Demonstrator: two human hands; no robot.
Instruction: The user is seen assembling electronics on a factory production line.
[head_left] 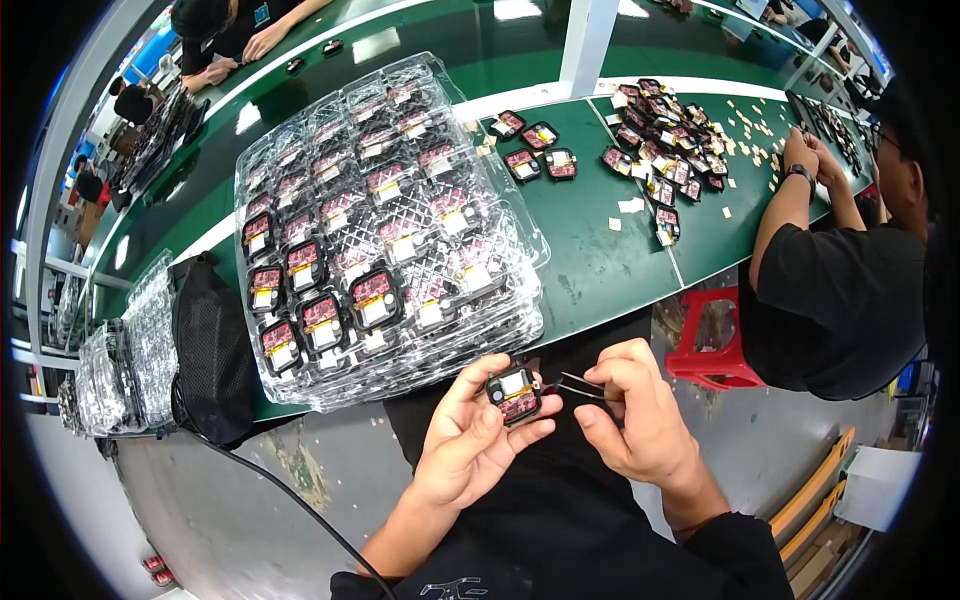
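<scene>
My left hand (468, 440) has thumb and fingers closed on the device (517, 396), on my side of the table (575, 255). My right hand (642, 420) pinches tweezers (583, 380) — prongs slightly apart, tips near the device

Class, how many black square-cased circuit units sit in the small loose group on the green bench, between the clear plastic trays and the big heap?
4: far-left black square-cased unit, far-right unit, near-left unit, near-right unit. None in this group appears hidden.
</scene>
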